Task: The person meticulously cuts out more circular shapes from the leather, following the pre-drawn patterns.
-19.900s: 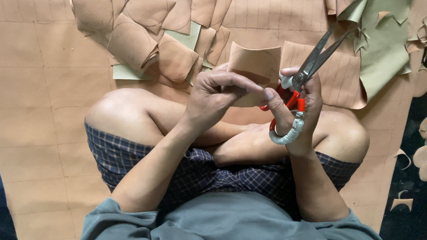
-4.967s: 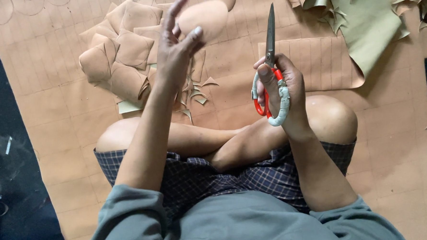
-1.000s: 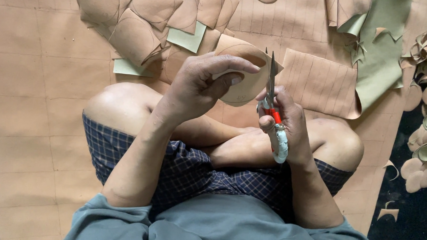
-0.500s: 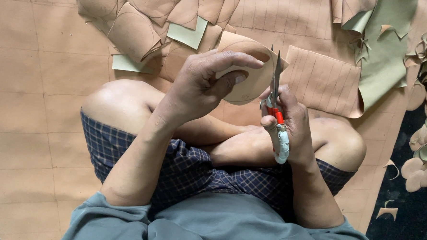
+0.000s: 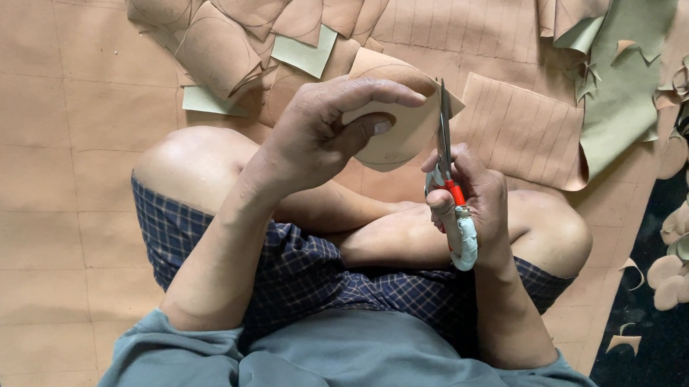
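The right hand (image 5: 473, 203) grips the scissors (image 5: 446, 162) by their wrapped handles, blades nearly closed and pointing up at the edge of the tan piece (image 5: 396, 129). The left hand (image 5: 319, 136) pinches that piece between thumb and fingers above the crossed knees. Best to turn the piece into the blades with short bites, fingertips clear. Beyond, cut pieces (image 5: 229, 36) lie on the floor.

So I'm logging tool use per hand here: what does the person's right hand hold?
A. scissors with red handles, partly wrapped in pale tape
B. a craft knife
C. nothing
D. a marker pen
A: the right hand grips the scissors, blades up against the tan leather piece held in the left hand.
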